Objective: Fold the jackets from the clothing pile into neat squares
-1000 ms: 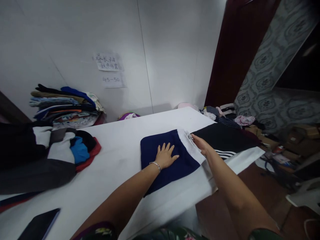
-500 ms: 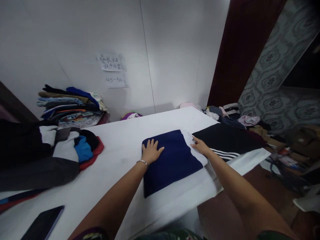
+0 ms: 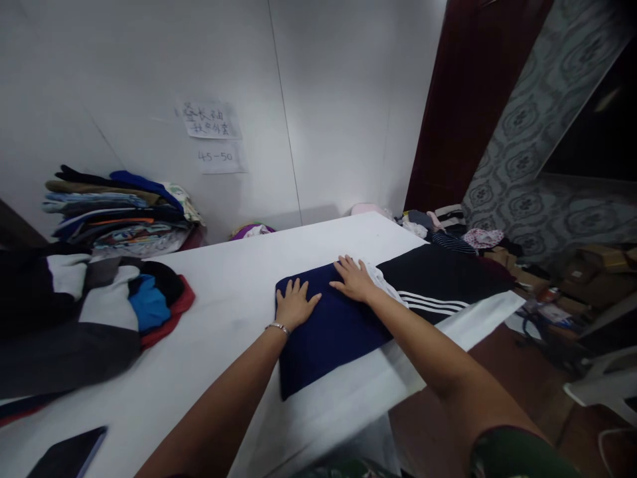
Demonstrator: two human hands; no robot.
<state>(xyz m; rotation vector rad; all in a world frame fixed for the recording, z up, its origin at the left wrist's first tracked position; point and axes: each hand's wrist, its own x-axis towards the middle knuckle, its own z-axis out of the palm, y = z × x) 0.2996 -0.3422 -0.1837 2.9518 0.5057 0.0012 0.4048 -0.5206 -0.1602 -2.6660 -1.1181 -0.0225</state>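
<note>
A folded navy blue garment (image 3: 323, 338) lies flat on the white table (image 3: 233, 292) before me. My left hand (image 3: 293, 304) rests on its upper left part with the fingers spread, a bracelet at the wrist. Flat on the garment's upper right part is my right hand (image 3: 352, 279), its fingers stretched out. White fabric (image 3: 382, 282) shows along the garment's right edge, partly covered by my right forearm. Touching or close to that edge, a black garment with white stripes (image 3: 442, 279) is spread on the table.
At the left are a heap of mixed clothes (image 3: 109, 318) and, behind it, a stack of folded clothes (image 3: 124, 212). A dark phone or tablet (image 3: 67, 455) lies at the near left. More clothes (image 3: 452, 232) and cardboard boxes (image 3: 587, 272) are at the right.
My right hand has let go of the white fabric at the right edge and moved left onto the navy garment. My left hand stays on it. The view has turned slightly right.
</note>
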